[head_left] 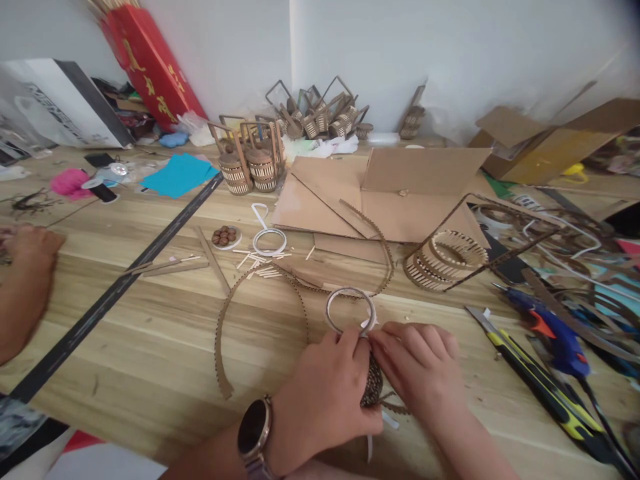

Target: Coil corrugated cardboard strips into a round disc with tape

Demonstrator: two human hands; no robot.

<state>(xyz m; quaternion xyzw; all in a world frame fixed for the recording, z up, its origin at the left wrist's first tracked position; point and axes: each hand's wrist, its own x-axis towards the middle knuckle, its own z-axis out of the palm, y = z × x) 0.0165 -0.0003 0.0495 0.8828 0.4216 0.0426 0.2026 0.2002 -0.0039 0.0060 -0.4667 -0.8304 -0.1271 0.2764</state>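
My left hand (327, 380), with a watch on its wrist, is closed around a dark, speckled, rounded piece (373, 385), mostly hidden by the fingers. A pale ring (329, 313) sticks up at the fingertips of both hands. Against the top of the same piece, my right hand (425, 360) pinches with thumb and fingers; what lies between them is hidden. A long brown strip with a notched edge (219, 347) curls over the table beyond and left of the hands. Part of a similar strip shows below my right hand.
A box cutter (540, 380) and a blue glue gun (555, 333) lie at the right. Behind them stands a slatted basket (445, 263) with a tall handle. Cardboard (325, 193), small lidded baskets (235, 173) and short sticks (260, 267) lie farther back. Another person's arm (30, 287) rests at left.
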